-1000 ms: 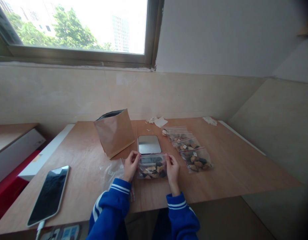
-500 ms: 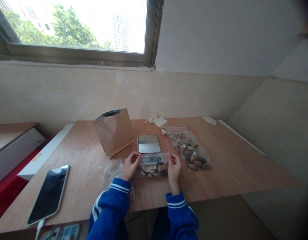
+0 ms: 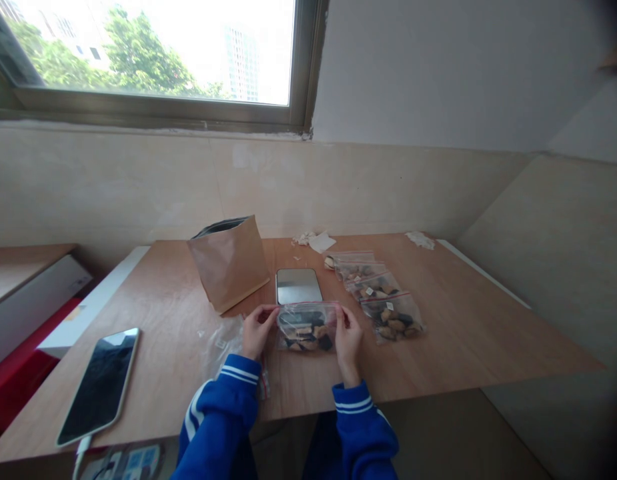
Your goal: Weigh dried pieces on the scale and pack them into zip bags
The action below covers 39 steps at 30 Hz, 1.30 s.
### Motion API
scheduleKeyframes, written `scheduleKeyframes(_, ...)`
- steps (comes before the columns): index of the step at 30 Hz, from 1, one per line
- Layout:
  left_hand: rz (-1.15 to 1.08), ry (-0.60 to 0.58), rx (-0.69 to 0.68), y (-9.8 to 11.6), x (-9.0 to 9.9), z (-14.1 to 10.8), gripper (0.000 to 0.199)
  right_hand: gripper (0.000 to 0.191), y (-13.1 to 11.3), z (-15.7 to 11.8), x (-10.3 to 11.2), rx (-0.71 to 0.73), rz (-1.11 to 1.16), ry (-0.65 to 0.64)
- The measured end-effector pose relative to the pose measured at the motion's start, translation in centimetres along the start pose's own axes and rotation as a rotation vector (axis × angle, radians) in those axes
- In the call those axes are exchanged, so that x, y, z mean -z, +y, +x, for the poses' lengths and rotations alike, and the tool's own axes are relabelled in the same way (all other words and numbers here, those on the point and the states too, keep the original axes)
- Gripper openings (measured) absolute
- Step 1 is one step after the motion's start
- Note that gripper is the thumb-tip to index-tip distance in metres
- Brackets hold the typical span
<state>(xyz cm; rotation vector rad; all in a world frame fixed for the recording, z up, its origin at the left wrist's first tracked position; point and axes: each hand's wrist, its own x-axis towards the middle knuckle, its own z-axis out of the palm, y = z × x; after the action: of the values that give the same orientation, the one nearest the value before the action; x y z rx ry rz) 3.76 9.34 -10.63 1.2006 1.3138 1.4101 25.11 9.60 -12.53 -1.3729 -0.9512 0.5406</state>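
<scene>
- The zip bag (image 3: pixel 306 328) of dark and tan chunks is held up in both hands, near the middle of the table, its lower edge hiding whether it touches the wood.
- The left hand (image 3: pixel 258 332) closes its fingers on the bag's left end, and the right hand (image 3: pixel 347 337) pinches the right end the same way. Gripping both ends seems to keep the bag's top edge stretched flat.
- A silver pad (image 3: pixel 298 287) lies just beyond the bag, with a narrow gap between them.
- To the right, a row of filled bags (image 3: pixel 383 300) overlaps like shingles, the nearest close to the right hand.
- Loose clear film (image 3: pixel 223 347) lies beside the left hand, and a brown paper pouch (image 3: pixel 229 265) stands open behind it.
- Paper scraps (image 3: pixel 313 243) sit along the far edge of the table (image 3: pixel 468 333).
- A phone (image 3: pixel 99 387) lies at the near left edge, while open wood stretches right of the bags.
</scene>
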Motion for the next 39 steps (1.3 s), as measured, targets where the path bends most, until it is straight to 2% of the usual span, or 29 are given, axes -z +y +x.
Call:
scheduleKeyframes(9,0.113,0.026,-0.056,0.5,0.1,-0.3,0.030,0.058,-0.5,-0.2,0.2,0.035,-0.043,0.015)
scheduleKeyframes(15,0.094,0.065,-0.073,0.6,-0.2,-0.3,0.029,0.057,-0.6,-0.3,0.2,0.045,-0.051,0.028)
scheduleKeyframes(20,0.074,0.082,-0.097,0.5,-0.2,-0.3,0.026,0.056,-1.0,-0.2,0.0,0.011,0.010,-0.022)
scheduleKeyframes(29,0.058,-0.082,-0.044,0.9,-0.1,-0.5,0.028,0.056,-0.7,0.1,-0.1,-0.163,0.210,-0.077)
scheduleKeyframes(36,0.027,-0.054,-0.087,1.1,-0.1,-0.5,0.027,0.054,-0.8,-0.2,-0.5,-0.192,0.230,-0.182)
scheduleKeyframes(39,0.030,-0.053,-0.096,1.2,-0.1,-0.6,0.028,0.051,-0.9,-0.2,-0.5,-0.191,0.231,-0.183)
